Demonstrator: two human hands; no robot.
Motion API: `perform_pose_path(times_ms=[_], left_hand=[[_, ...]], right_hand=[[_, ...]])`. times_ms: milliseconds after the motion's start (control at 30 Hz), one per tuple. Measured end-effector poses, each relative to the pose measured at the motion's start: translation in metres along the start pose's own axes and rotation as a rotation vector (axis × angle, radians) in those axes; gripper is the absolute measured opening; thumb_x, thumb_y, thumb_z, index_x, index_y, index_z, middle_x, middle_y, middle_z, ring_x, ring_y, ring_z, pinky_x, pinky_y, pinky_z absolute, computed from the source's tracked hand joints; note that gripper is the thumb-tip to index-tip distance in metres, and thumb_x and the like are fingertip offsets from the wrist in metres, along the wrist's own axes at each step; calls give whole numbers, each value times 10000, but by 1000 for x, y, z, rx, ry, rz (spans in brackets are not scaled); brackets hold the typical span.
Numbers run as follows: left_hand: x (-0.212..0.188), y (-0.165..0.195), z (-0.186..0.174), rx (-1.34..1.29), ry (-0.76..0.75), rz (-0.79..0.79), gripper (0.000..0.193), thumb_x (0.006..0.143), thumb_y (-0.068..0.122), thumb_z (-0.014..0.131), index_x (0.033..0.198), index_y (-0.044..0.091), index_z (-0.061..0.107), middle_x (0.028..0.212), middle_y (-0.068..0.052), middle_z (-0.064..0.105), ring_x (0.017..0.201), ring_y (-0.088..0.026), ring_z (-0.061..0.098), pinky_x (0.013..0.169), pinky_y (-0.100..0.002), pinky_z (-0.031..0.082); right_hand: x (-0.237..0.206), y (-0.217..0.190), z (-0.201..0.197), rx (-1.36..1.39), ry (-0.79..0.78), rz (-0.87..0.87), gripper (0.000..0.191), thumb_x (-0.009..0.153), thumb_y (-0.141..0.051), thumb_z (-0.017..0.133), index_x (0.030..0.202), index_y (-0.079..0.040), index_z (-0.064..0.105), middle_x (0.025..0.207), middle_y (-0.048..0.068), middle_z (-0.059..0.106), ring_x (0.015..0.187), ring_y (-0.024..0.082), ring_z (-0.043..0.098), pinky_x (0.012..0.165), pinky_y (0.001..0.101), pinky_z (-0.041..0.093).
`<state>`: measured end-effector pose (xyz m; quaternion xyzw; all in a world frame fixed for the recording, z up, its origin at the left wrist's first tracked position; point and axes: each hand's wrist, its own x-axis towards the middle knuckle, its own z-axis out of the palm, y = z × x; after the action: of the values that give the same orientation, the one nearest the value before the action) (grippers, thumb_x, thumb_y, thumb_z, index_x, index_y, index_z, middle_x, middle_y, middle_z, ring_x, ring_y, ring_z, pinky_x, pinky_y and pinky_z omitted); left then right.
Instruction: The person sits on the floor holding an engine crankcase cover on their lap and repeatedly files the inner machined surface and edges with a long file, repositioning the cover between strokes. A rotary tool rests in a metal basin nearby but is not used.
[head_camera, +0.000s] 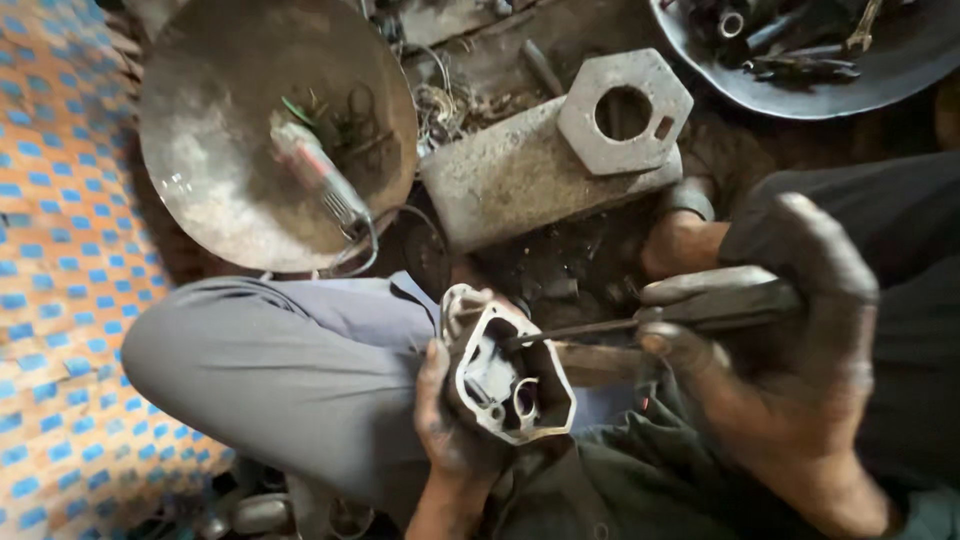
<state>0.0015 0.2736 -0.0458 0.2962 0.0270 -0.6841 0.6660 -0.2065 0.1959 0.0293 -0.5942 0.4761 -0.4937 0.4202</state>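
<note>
- My left hand (450, 410) cups a grey metal housing (505, 365) from below and from its left side; my fingers are wrapped tight around its rim, the open face turned up toward me.
- The housing sits over my lap, against my grey trouser knee (280, 360), with dark hollows and a small round bore showing inside it.
- My right hand (790, 340) is closed around the handle of a screwdriver (640, 322), fingers pressed together over it, thumb along the top.
- The thin shaft of the screwdriver runs left from my right fingers, and its tip rests inside the housing's opening, just above my left fingers.
- Both hands are black with grease.
- Beyond my fingertips lies a rough grey block (510, 180) with a hexagonal metal plate (625, 110) on top of it, a round hole through the plate.
- Farther out past my left fingers sits a wide shallow metal pan (220, 130) holding an angle grinder (315, 170) with its cable trailing over the pan's rim.
- Far beyond my right fingers, a dark dish (890, 70) holds blackened metal parts.
- Off to the left of my knee lies an orange and blue patterned mat (50, 300).
</note>
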Motion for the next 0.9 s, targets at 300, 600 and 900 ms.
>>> perform_pose_path(times_ms=[300, 600, 900], left_hand=[[1, 11, -13, -24, 128, -21, 615, 1047, 462, 484, 1446, -4, 514, 1281, -161, 658, 1140, -285, 651, 984, -432, 527], [-1, 13, -11, 0, 138, -1, 565, 1054, 422, 488, 1445, 15, 522, 1286, -149, 656, 1144, -273, 649, 993, -425, 529], [-11, 10, -6, 195, 70, 89, 650, 1033, 414, 449, 1537, 4, 427, 1458, -130, 545, 1314, -256, 544, 1126, -418, 425]], right_hand=[[9, -22, -4, -314, -24, -41, 590, 970, 86, 726, 1444, 1, 384, 1130, 169, 663, 956, 299, 756, 876, 342, 677], [-10, -19, 0, -207, 24, 4, 648, 966, 47, 805, 1450, 1, 376, 1221, 172, 607, 1058, 250, 750, 949, 318, 662], [-7, -17, -2, 27, 50, 258, 608, 928, 57, 699, 1450, -17, 396, 1140, 185, 705, 1056, 216, 732, 981, 339, 626]])
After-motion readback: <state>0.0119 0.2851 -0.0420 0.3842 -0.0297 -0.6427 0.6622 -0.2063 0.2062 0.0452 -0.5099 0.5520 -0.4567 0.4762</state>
